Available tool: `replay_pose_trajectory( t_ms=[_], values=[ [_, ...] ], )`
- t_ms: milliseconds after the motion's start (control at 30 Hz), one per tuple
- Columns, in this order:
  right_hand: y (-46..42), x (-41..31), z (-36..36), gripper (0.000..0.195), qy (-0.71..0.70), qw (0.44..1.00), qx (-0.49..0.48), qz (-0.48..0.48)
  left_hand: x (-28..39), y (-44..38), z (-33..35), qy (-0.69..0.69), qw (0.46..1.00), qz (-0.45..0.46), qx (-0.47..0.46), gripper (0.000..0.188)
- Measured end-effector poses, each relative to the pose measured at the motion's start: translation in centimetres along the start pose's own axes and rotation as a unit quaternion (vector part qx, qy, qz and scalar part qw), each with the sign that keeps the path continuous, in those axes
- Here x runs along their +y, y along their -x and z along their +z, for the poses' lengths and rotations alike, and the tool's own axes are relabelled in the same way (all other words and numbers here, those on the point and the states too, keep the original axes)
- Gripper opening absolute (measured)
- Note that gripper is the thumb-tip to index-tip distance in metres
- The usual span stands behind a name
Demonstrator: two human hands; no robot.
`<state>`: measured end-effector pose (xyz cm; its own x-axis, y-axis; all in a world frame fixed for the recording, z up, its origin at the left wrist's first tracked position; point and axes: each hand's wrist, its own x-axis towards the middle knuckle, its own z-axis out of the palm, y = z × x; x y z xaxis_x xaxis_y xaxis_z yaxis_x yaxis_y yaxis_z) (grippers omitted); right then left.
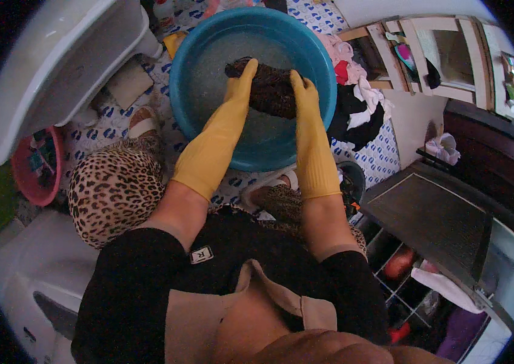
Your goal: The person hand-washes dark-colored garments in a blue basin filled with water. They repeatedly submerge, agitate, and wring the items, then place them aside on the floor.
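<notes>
Both my hands wear long yellow rubber gloves and reach over a round blue plastic basin. Cloudy water stands in the basin. A dark brown patterned cloth, seemingly wet, stretches between my hands above or at the water. My left hand grips its left part, the thumb on top and a bunched end sticking out beyond it. At the right end my right hand pinches the cloth with the thumb up. The undersides of both hands are hidden.
Pink, white and black clothes lie heaped right of the basin. A dark bucket stands beside my right leg. On the left are a white washbasin and a pink tub. An open-topped rack is at lower right.
</notes>
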<state>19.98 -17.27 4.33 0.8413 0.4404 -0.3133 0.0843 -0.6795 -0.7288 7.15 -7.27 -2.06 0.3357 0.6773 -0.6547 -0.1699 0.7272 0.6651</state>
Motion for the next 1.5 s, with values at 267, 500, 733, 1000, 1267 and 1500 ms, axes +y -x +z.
replay_pose_trajectory(
  t_ms=[267,500,733,1000,1267,1500],
  values=[
    [-4.8,15.6,4.2,0.075,-0.014,0.998,0.046,-0.035,-3.8,-3.9,-5.6,-0.174,0.983,-0.039,0.044,0.084],
    [3.4,12.7,8.8,0.061,0.319,0.896,-0.270,-0.148,-3.6,-4.5,-8.7,-0.243,0.965,-0.027,0.098,0.088],
    [1.1,11.5,9.3,0.048,-0.148,0.978,-0.076,0.127,-7.4,-5.6,-8.6,-0.221,0.969,-0.010,0.107,0.094],
    [11.9,-5.9,1.0,0.043,-0.335,0.928,-0.159,-0.025,-5.2,-1.4,-5.5,0.158,0.965,-0.209,-0.032,0.090],
    [22.7,-4.5,0.8,0.045,-0.064,0.958,-0.103,-0.258,-0.8,0.2,-2.1,0.368,0.860,-0.224,-0.274,0.075],
    [19.2,-5.5,4.2,0.066,0.103,0.944,-0.015,-0.314,0.1,2.3,-1.8,0.385,0.847,-0.225,-0.291,0.063]
  ],
)
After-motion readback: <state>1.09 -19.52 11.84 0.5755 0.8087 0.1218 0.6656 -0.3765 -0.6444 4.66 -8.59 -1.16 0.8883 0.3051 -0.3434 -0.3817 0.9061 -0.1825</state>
